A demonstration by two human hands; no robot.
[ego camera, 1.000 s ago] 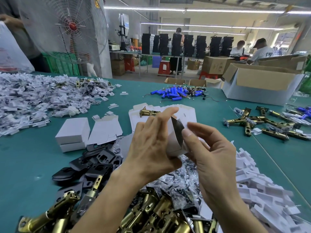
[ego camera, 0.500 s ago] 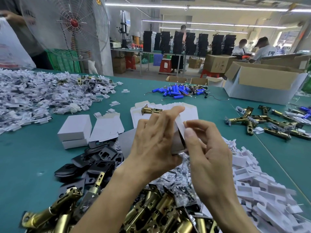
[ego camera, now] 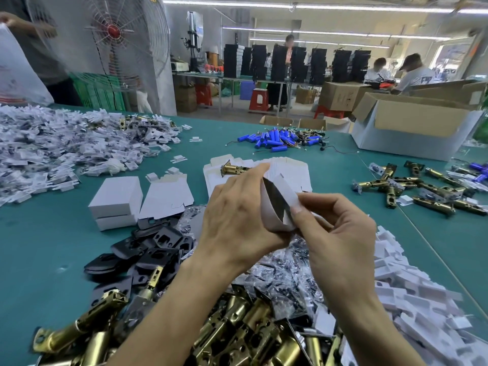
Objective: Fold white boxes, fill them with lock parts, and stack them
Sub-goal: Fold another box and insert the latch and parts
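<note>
mid-table (ego camera: 39,247), the left hand (ego camera: 237,215) curls its fingers round a half-folded white box (ego camera: 270,221) (its open mouth dark inside). the right hand (ego camera: 340,233) pinches its flap from 3 o'clock. folded boxes (ego camera: 116,199) sit stacked at 9 o'clock, brass latches (ego camera: 237,326) heaped at 6.

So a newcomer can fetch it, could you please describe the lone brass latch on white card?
On the green table, look just beyond the left hand to the stack of flat white box blanks. The brass latch lies on its left part, alone on white card, unlike the heap of latches in front or the scattered latches at the right.
</note>
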